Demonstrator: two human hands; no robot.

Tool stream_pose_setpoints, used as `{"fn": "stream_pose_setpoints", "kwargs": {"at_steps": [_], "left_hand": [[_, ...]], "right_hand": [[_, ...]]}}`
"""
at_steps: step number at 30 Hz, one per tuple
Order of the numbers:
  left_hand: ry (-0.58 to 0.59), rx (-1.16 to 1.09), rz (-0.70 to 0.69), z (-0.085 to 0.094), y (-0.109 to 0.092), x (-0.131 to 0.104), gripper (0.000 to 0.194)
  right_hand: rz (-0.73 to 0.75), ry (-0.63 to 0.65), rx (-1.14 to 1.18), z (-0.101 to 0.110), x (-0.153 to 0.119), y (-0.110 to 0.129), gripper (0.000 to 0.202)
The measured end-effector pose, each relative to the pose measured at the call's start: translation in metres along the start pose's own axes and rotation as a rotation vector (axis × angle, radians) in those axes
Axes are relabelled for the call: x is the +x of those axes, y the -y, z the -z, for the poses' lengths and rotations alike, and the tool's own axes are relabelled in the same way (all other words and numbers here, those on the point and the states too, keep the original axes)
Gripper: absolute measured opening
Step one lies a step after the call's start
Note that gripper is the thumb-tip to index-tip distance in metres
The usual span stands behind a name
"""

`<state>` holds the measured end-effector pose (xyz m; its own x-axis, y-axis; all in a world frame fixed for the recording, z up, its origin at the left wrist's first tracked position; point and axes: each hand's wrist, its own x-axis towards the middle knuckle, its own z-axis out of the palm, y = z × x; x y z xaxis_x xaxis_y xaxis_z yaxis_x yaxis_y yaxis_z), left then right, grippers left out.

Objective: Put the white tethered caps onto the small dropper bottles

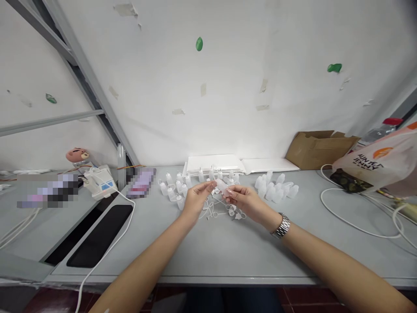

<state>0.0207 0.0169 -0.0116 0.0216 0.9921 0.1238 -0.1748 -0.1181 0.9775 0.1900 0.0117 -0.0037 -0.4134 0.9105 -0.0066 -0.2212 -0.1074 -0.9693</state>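
Observation:
A small translucent white bottle (222, 187) is held between my two hands above the grey table (202, 252). My right hand (244, 200) has its fingers closed round the bottle's lower end. At its upper left end, my left hand (199, 195) pinches the tip or a small part there, too small to make out. Several bottles with thin-tipped caps (171, 193) stand to the left of and behind my hands. Beneath my hands lie loose white caps with looped straps (215, 213). To the right is a cluster of bottles (276, 191) without visible tips.
Stacked white sheets (215, 164) lie by the wall. A cardboard box (319, 150), a plastic bag (381, 161) and white cables (345, 226) are at the right. On the left are a black phone-like slab (100, 234), a power strip (100, 182) and a pink bear figure (77, 154).

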Motion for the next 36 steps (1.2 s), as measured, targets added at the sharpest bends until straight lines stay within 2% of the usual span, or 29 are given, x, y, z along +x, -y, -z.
{"fn": "stream_pose_setpoints", "kwargs": {"at_steps": [2, 4, 6, 8, 12, 17, 24, 29, 33, 36], "left_hand": [[-0.020, 0.123, -0.054, 0.003, 0.005, 0.002, 0.032], [-0.038, 0.426, -0.162, 0.006, 0.011, 0.003, 0.027], [0.027, 0.814, -0.363, 0.009, 0.019, 0.004, 0.029], [0.128, 1.077, -0.501, 0.011, 0.026, 0.005, 0.042], [0.258, 1.333, -0.576, 0.017, 0.034, 0.011, 0.049], [0.294, 1.414, -0.579, 0.023, 0.037, 0.019, 0.044], [0.195, 1.453, -0.549, 0.021, 0.033, 0.019, 0.022], [0.179, 1.431, -0.478, 0.019, 0.033, 0.019, 0.022], [0.150, 1.310, -0.432, 0.016, 0.030, 0.017, 0.022], [0.057, 1.002, -0.361, 0.013, 0.023, 0.015, 0.019]], "right_hand": [[0.026, -0.025, 0.064, 0.002, 0.001, 0.001, 0.020], [0.048, -0.068, 0.107, 0.005, 0.003, 0.001, 0.020], [0.052, -0.108, 0.128, 0.007, 0.004, 0.001, 0.019], [0.040, -0.132, 0.132, 0.009, 0.004, 0.002, 0.019], [0.026, -0.127, 0.131, 0.007, 0.003, 0.003, 0.020], [0.016, -0.098, 0.130, 0.004, 0.001, 0.003, 0.020], [0.023, -0.065, 0.122, 0.006, 0.004, -0.004, 0.018], [0.023, -0.056, 0.075, 0.005, 0.003, -0.002, 0.020], [0.025, -0.043, 0.083, 0.004, 0.002, -0.002, 0.020], [0.021, -0.025, 0.092, 0.005, 0.002, -0.003, 0.020]]}}
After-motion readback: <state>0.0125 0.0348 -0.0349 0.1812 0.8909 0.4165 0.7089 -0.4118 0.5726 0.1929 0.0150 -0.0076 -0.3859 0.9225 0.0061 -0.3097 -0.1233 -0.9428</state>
